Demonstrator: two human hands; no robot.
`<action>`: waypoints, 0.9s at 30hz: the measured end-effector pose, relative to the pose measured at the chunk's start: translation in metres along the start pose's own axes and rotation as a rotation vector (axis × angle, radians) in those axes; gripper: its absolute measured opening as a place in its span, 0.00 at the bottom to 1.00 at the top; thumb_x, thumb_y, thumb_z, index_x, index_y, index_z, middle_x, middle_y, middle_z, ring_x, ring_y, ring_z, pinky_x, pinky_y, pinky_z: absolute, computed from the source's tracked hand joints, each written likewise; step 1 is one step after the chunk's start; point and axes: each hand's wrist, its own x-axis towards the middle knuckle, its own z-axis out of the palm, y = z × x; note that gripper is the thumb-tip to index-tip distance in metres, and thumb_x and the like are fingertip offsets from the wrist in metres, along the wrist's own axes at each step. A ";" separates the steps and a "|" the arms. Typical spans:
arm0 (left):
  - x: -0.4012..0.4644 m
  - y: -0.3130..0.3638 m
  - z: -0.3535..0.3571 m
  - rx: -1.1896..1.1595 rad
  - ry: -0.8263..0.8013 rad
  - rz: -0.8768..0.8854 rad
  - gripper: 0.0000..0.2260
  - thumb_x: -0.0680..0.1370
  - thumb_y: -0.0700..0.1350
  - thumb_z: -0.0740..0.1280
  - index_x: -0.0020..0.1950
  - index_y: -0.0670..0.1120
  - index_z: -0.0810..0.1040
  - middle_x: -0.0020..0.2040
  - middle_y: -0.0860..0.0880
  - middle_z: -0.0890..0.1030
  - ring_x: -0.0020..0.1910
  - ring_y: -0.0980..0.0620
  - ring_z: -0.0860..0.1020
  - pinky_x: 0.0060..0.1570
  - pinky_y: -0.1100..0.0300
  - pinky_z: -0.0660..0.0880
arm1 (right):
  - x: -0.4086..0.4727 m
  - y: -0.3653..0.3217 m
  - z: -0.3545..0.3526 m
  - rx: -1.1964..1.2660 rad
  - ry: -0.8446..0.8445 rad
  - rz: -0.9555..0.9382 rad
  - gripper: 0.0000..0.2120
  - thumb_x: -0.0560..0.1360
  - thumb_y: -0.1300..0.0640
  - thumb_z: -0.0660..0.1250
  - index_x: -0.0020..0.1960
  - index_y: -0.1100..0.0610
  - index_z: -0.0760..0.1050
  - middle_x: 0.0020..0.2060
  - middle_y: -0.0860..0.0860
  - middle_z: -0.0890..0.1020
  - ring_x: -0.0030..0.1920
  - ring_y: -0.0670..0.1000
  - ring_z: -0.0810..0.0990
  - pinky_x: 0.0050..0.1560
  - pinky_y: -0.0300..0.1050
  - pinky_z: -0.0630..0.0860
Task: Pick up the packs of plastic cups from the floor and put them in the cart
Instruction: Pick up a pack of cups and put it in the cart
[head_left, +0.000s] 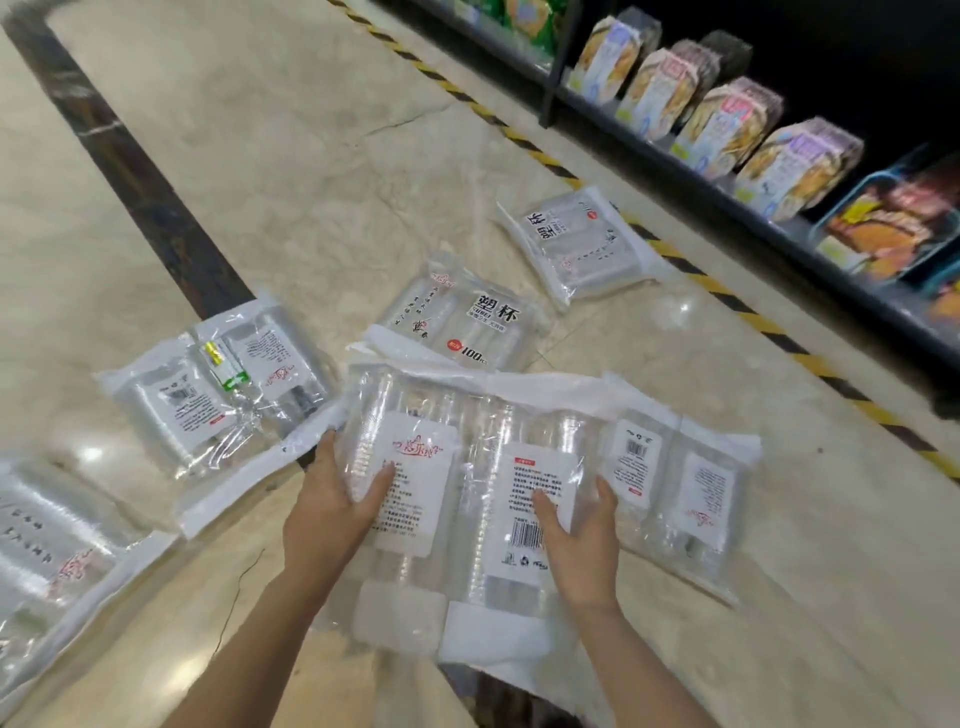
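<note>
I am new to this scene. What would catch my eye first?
Both hands, the left hand and the right hand, grip one clear pack of cups in the middle. More packs lie scattered on the marble floor, and a snack shelf runs along the right.

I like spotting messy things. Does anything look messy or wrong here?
Yes. Several packs of plastic cups lie scattered at odd angles on the shop floor instead of the shelf. The left hand and right hand hold one pack.
</note>
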 end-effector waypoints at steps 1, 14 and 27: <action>-0.007 0.025 -0.014 -0.018 0.005 0.044 0.39 0.74 0.63 0.64 0.76 0.47 0.51 0.74 0.46 0.63 0.71 0.45 0.65 0.64 0.48 0.66 | -0.007 -0.024 -0.020 0.010 0.023 -0.027 0.39 0.71 0.45 0.69 0.75 0.54 0.54 0.71 0.52 0.66 0.70 0.54 0.67 0.69 0.50 0.65; -0.151 0.399 -0.249 -0.058 0.051 0.450 0.38 0.73 0.66 0.60 0.76 0.50 0.50 0.72 0.47 0.66 0.69 0.46 0.67 0.59 0.49 0.68 | -0.146 -0.351 -0.329 0.114 0.360 -0.261 0.28 0.69 0.39 0.69 0.64 0.45 0.64 0.58 0.47 0.78 0.56 0.51 0.79 0.56 0.55 0.77; -0.274 0.593 -0.393 -0.172 0.174 0.796 0.36 0.74 0.63 0.62 0.76 0.48 0.54 0.73 0.48 0.65 0.70 0.46 0.66 0.60 0.48 0.69 | -0.288 -0.520 -0.513 0.205 0.573 -0.422 0.36 0.71 0.43 0.70 0.72 0.54 0.58 0.57 0.47 0.76 0.55 0.49 0.76 0.55 0.46 0.73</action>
